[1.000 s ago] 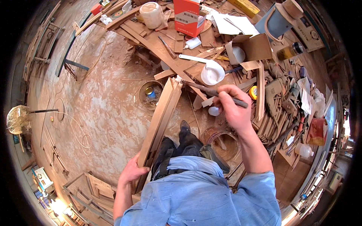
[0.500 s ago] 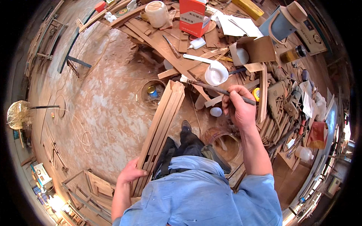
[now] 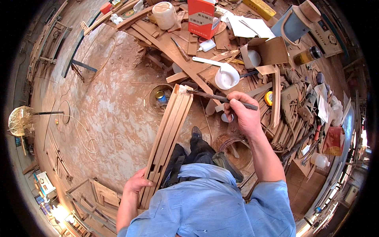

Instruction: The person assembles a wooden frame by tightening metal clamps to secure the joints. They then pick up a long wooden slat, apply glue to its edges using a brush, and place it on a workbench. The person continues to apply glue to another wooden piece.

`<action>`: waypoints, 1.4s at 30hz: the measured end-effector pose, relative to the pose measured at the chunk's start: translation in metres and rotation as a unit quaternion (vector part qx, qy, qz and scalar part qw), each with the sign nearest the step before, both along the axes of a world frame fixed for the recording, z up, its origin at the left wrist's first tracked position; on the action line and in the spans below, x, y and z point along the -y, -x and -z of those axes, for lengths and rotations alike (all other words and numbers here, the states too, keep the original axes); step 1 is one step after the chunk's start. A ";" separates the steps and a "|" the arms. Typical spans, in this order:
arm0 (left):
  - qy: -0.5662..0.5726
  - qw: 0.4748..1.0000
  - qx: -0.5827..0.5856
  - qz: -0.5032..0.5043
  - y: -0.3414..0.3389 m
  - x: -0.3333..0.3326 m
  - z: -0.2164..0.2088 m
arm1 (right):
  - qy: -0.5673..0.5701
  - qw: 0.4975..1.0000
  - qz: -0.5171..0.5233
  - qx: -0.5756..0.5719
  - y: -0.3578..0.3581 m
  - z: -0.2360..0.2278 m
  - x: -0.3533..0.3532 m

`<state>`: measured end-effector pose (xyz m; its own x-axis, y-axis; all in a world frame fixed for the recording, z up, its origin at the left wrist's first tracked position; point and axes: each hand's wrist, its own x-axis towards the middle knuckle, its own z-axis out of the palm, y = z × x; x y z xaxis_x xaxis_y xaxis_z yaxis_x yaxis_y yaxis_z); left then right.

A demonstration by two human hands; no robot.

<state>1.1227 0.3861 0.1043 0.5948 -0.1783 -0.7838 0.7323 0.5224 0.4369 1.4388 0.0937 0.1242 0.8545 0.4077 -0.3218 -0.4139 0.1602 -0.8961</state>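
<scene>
My left hand [image 3: 139, 181] is closed round the lower part of a long grooved wooden piece [image 3: 167, 138], which slants up and away from my body. Between finger and thumb of my right hand [image 3: 242, 110] is the dark handle of a brush [image 3: 213, 96]. Its tip, smeared with white, touches the far end of the wood near the right corner. Just beyond, a white plastic scoop cup [image 3: 226, 77] with a long handle holds white liquid and rests on the cluttered bench. Slots are cut into the wood near my left hand.
Wood offcuts [image 3: 185, 67], a red box [image 3: 201, 17], a white squeeze bottle [image 3: 207, 45] and an open cardboard box [image 3: 266, 55] crowd the bench. A yellow tape measure [image 3: 269, 98] and a power drill [image 3: 290, 96] lie to the right. A round tub [image 3: 233, 144] stands by my feet.
My right hand has moved left and slightly down. The brush tip has gone from above and right of the wood's far end onto it. My left hand keeps its hold.
</scene>
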 end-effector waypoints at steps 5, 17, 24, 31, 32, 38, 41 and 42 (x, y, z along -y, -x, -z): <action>-0.003 1.000 0.007 0.010 0.007 0.000 0.006 | -0.039 0.999 0.000 0.029 0.002 0.000 0.002; -0.057 0.998 -0.003 -0.009 0.008 0.006 0.007 | 0.100 0.989 -0.004 0.109 -0.002 -0.033 -0.021; -0.060 0.998 -0.012 -0.012 0.003 0.007 0.006 | 0.087 0.963 -0.081 0.242 0.000 -0.037 -0.027; 0.004 1.000 0.007 0.004 0.015 -0.003 0.014 | 0.068 0.995 0.066 0.002 -0.035 -0.043 -0.011; 0.013 1.000 0.004 -0.001 0.017 -0.004 0.015 | -0.003 0.998 0.071 -0.002 -0.042 -0.034 -0.007; 0.014 0.999 0.021 0.023 0.023 -0.010 0.017 | -0.078 0.992 0.014 -0.096 -0.058 -0.018 -0.013; 0.044 0.999 -0.013 -0.008 0.030 -0.013 0.023 | -0.046 0.993 -0.016 -0.105 -0.072 -0.014 -0.020; 0.046 0.999 -0.004 -0.005 0.031 -0.013 0.023 | -0.026 0.994 -0.024 -0.103 -0.076 -0.015 -0.022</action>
<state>1.0913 0.3990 0.0814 0.5913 -0.2438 -0.7687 0.7296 0.5678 0.3812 1.5149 0.1157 0.1391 0.7515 0.4676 -0.4653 -0.5964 0.1803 -0.7822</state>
